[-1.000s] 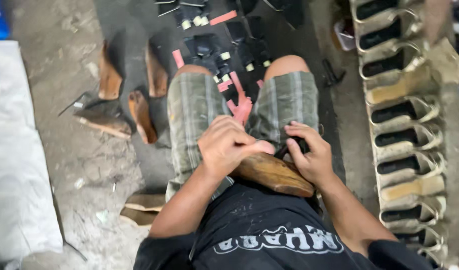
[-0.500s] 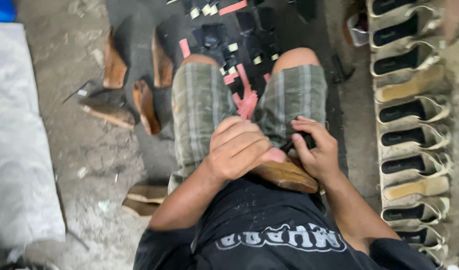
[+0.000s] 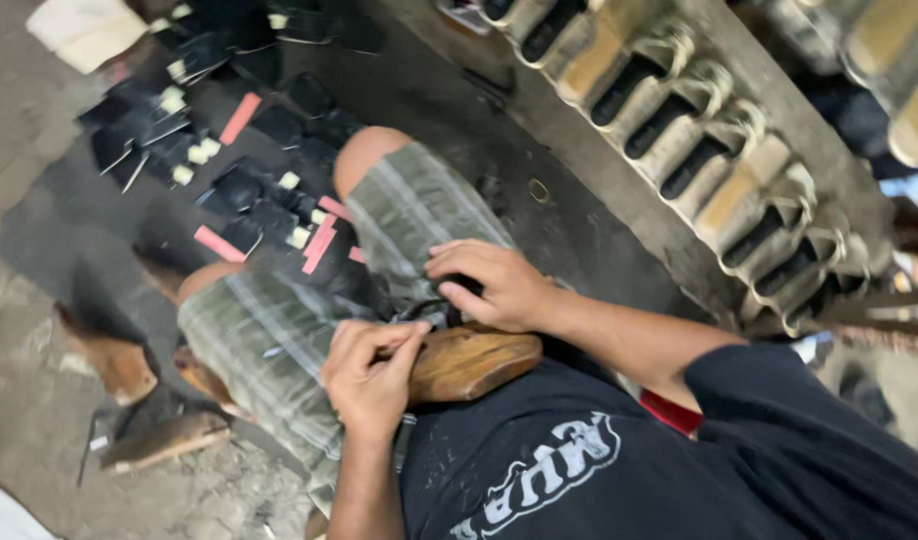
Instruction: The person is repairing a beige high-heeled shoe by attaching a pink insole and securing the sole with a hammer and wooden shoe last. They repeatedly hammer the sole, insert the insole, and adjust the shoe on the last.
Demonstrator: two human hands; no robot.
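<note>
Since the earlier frame the view has swung to the right and tilted, so the row of shoes now runs across the far right, and the right hand has shifted from the near edge of the wooden block to its far side.

The smooth brown wooden block (image 3: 474, 362), rounded and glossy like a shoe last, lies across the person's lap, near the middle of the scene, against the plaid shorts (image 3: 269, 340) of grey-green woven cloth. The left hand (image 3: 371, 378) sits at the block's left end; its fingers (image 3: 404, 340) are curled closed, pinching a small dark piece against the wood, though what that piece is cannot be told. The right hand (image 3: 494, 285) rests on the far side of the block, its fingers (image 3: 459, 292) bent and half closed over a dark, soft-looking piece (image 3: 466, 285) that touches the block's top edge.

Beyond the knees, on the dark floor (image 3: 569, 225), lie many flat black cut pieces of shoe material (image 3: 244, 190) with small pale tags, mixed with pink strips (image 3: 241, 117). To the left, near the left thigh, stand brown wooden soles (image 3: 119, 365), rough and worn, on the gritty grey concrete. At the far right a slanted row of tan and black unfinished shoes (image 3: 699, 130) with pale looped straps lines a shelf. Nearest the camera is the black printed T-shirt (image 3: 599, 460), with a red edge at the waist.
</note>
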